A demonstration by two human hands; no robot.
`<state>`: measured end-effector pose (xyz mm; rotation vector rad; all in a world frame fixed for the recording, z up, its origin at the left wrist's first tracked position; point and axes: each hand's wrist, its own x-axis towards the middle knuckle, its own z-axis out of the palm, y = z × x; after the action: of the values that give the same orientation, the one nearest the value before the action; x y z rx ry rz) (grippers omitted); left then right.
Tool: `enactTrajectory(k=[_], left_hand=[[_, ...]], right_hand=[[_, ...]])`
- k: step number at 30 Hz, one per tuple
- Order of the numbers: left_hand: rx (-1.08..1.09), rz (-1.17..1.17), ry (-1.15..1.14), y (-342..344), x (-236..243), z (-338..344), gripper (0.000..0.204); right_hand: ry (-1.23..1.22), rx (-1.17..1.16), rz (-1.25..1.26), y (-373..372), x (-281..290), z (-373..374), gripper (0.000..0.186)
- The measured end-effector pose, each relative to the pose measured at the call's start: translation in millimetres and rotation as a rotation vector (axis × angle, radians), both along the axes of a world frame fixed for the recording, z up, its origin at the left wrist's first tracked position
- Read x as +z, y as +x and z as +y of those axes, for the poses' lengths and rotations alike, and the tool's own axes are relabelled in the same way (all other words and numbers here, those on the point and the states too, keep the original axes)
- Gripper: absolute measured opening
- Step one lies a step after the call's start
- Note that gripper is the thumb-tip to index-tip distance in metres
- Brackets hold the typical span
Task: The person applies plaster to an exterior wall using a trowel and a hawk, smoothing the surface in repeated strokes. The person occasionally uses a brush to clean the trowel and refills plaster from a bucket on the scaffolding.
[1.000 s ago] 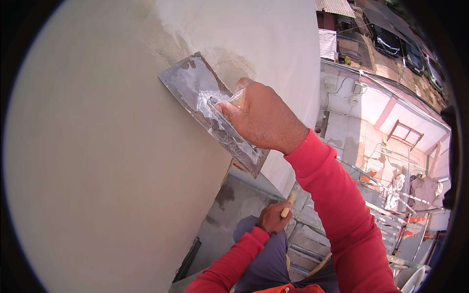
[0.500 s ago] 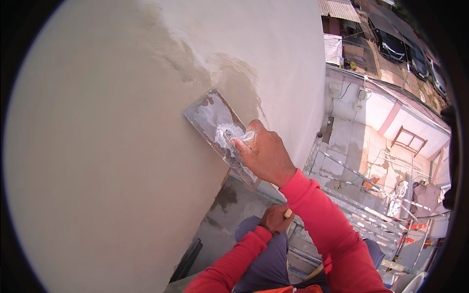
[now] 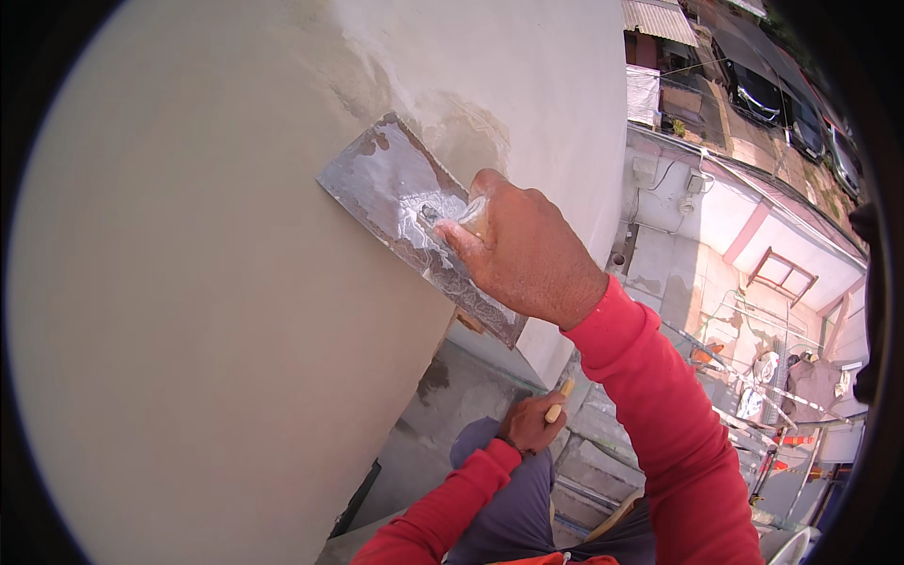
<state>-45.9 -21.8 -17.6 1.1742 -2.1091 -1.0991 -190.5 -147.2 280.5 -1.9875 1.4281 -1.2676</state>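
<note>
the right hand grips a trowel flat against the wall; the left hand, low by the thigh, is closed around a wooden handle.

Both arms wear long red sleeves of plain, close-fitting fabric that end at the wrists, leaving the right hand and the left hand bare. The left wrist carries a thin dark band. Below, the legs are in grey-blue trousers, with an orange edge at the near rim.
</note>
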Motion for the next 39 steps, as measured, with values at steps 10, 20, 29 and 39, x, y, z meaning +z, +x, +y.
enactTrajectory(k=[10,20,29,39], left_hand=[[0.002,-0.166,0.025,5,0,5,0.023],[0.102,-0.059,-0.041,11,32,7,0.025],[0.210,0.024,-0.402,17,215,21,0.031],[0.250,-0.456,-1.007,12,518,-52,0.036]], right_hand=[[0.107,0.035,-0.221,35,-88,-1,0.047],[0.084,-0.047,-0.161,16,-179,-7,0.042],[0.254,-0.314,-0.389,-71,-195,37,0.035],[0.701,-0.275,-0.505,-26,-84,182,0.039]])
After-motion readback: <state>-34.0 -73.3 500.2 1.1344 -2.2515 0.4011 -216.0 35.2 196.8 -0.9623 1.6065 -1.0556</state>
